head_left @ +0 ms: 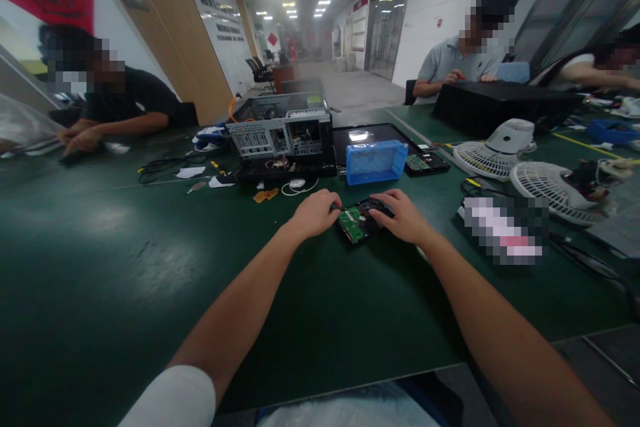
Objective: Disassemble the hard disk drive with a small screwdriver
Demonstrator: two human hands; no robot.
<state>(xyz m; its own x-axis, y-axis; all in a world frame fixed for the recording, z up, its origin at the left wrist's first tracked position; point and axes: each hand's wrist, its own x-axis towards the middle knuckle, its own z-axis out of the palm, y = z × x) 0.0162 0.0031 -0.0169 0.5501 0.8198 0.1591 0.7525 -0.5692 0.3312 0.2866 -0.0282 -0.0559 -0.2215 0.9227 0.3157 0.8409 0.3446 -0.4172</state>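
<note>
A hard drive [364, 220] with a green circuit board on its upper face lies on the dark green table, between my two hands. My left hand [318, 213] is at the drive's left edge, its fingers curled and pressed against that side. On the right side, my right hand [400, 215] rests with thumb and fingers around the black part of the drive, gripping its edge. Just behind the drive stands a blue plastic bin [376, 163], tipped on its side.
An opened computer case [283, 137] stands behind my left hand. White fan parts [493, 150] and cables lie to the right. Another circuit-board device [425, 162] is beside the bin. One person sits at the left, two at the right by a black case [505, 107].
</note>
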